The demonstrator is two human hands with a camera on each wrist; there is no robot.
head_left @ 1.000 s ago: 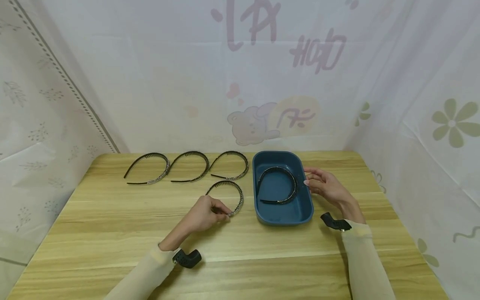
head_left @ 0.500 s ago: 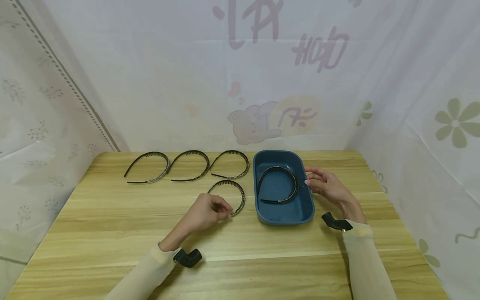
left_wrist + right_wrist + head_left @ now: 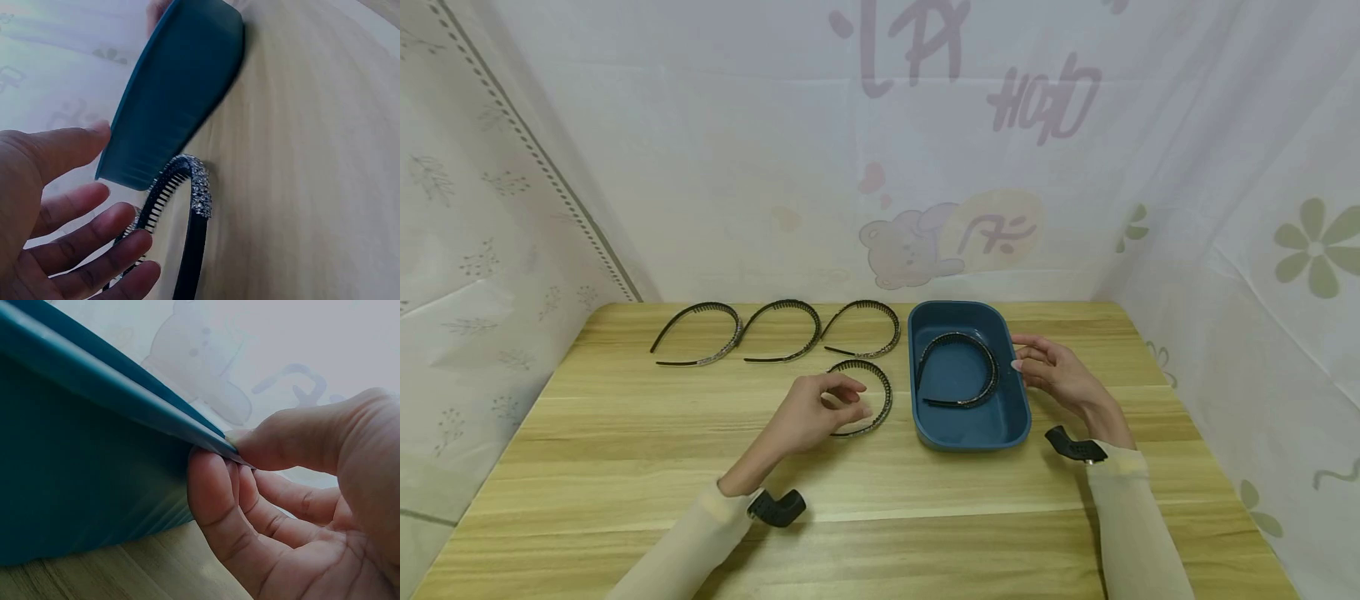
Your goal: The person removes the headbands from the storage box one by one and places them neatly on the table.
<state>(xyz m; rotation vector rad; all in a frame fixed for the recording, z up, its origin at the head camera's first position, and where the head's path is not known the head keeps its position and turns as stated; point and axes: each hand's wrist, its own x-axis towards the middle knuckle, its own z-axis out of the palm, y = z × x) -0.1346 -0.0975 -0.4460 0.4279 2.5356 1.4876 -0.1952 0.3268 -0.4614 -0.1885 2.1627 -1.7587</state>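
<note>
Three black headbands (image 3: 818, 327) lie in a row at the rear of the worktop (image 3: 925, 533); a fourth headband (image 3: 995, 375) sits inside the blue box (image 3: 955, 433). Fifth headband (image 3: 889, 400): on worktop, just beside left grip (image 3: 812, 408), fingers relaxed, apart. Right grip (image 3: 1060, 379): pinching box's right rim.

Blue tub (image 3: 972, 432), silver-flecked black headband (image 3: 199, 215), yellowish grained table (image 3: 925, 542), flowered cloth (image 3: 1240, 183)

Curtained-off workspace, patterned cloth (image 3: 737, 167) on three sides of a wood-grain table (image 3: 925, 533)
</note>
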